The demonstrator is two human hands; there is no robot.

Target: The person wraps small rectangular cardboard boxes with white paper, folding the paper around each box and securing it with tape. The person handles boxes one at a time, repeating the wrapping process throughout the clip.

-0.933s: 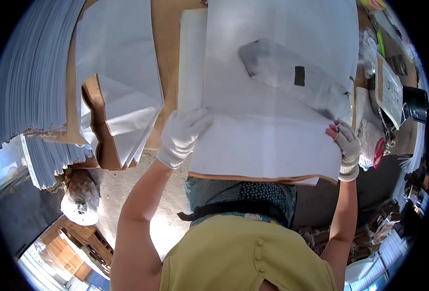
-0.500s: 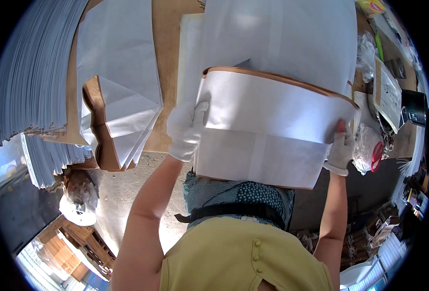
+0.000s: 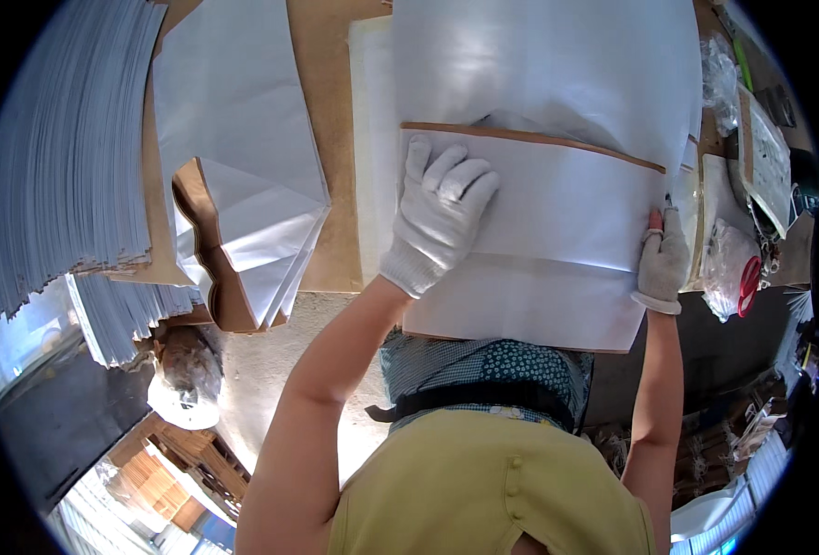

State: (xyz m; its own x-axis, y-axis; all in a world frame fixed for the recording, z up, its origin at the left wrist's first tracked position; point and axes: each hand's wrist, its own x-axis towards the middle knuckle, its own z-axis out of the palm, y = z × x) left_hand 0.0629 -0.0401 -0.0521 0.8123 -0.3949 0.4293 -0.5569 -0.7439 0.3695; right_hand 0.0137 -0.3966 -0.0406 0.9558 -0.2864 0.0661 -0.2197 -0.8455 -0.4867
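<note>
A large white paper bag [image 3: 557,208] with a brown inner lining lies before me, its lower end folded up so that a brown edge runs across it. On the left of this folded part rests my left hand [image 3: 442,208], in a white knitted glove, palm down with fingers spread and slightly bent. My right hand [image 3: 664,264], also gloved and with a reddish bare thumb tip, lies along the fold's right edge, touching it, fingers pointing away from me. Left of these, another white bag [image 3: 243,199] shows its brown, wavy open end.
A tall stack of white paper bags [image 3: 72,176] fills the far left of the brown tabletop [image 3: 331,250]. On the right are clear plastic bags [image 3: 722,254], red-handled scissors [image 3: 749,285] and a clipboard-like board [image 3: 765,162]. A filled plastic bag [image 3: 187,379] hangs below the table.
My left hand has moved from the bag's left edge onto its folded part, flattening it. The raised brown edge now lies straighter. My right hand stays by the right edge.
</note>
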